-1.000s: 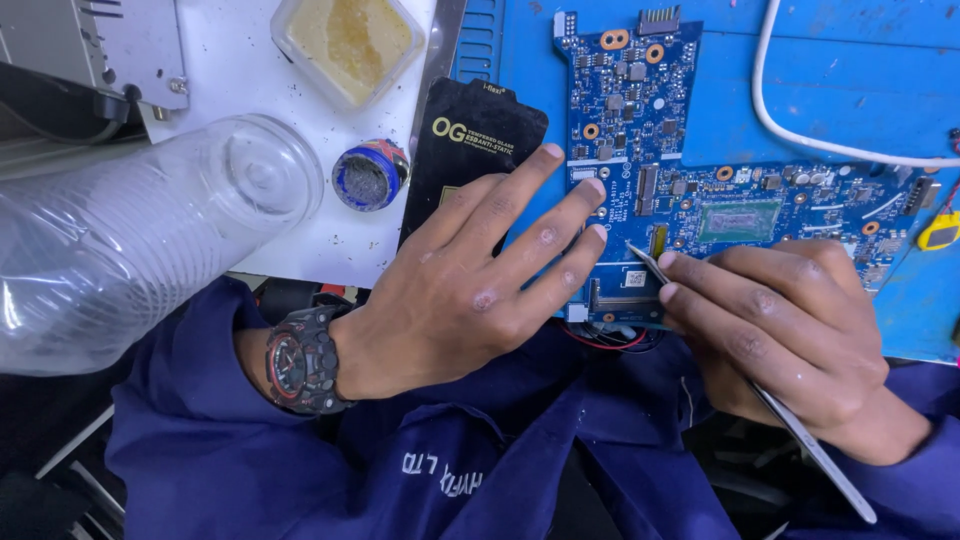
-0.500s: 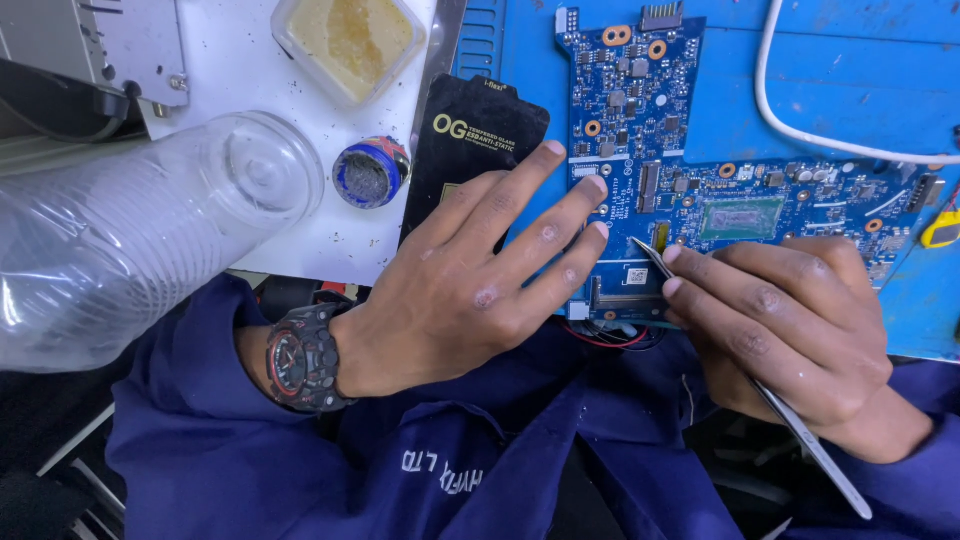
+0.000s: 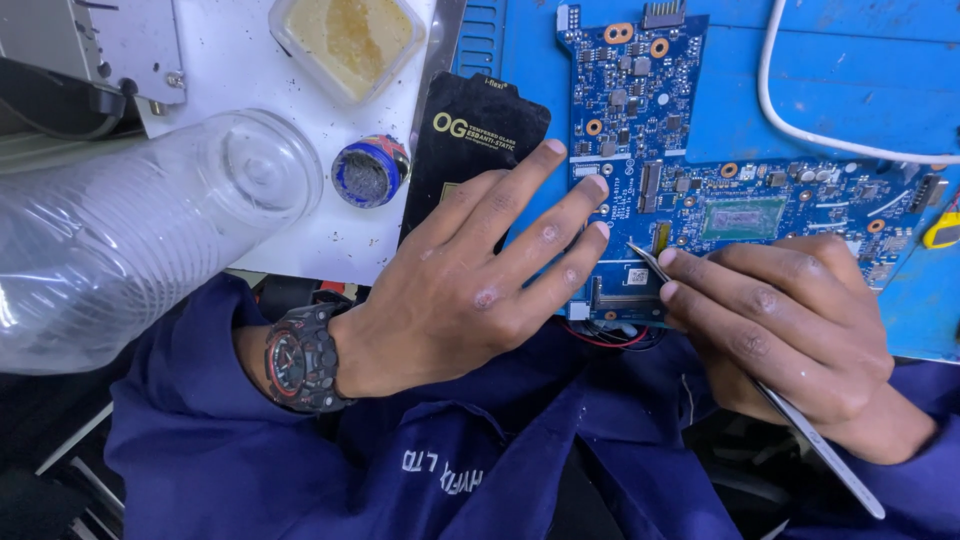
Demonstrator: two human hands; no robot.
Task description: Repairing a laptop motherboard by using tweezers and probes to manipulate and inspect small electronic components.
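Note:
A blue circuit board (image 3: 690,150) lies on a blue work mat (image 3: 850,90). My left hand (image 3: 470,270), wearing a black and red wristwatch (image 3: 298,358), rests flat with fingers spread across the board's near left corner and a black flat packet (image 3: 470,140). My right hand (image 3: 790,320) grips thin metal tweezers (image 3: 800,425), their tip touching the board near its lower edge, just right of my left fingertips.
A large clear plastic bottle (image 3: 120,240) lies on its side at the left. A small round tin (image 3: 370,170) and a clear tub of yellowish paste (image 3: 345,40) sit on a white surface. A white cable (image 3: 800,120) curves over the mat.
Both hands hold nearly the same position; the tweezers' tip has shifted only slightly on the board.

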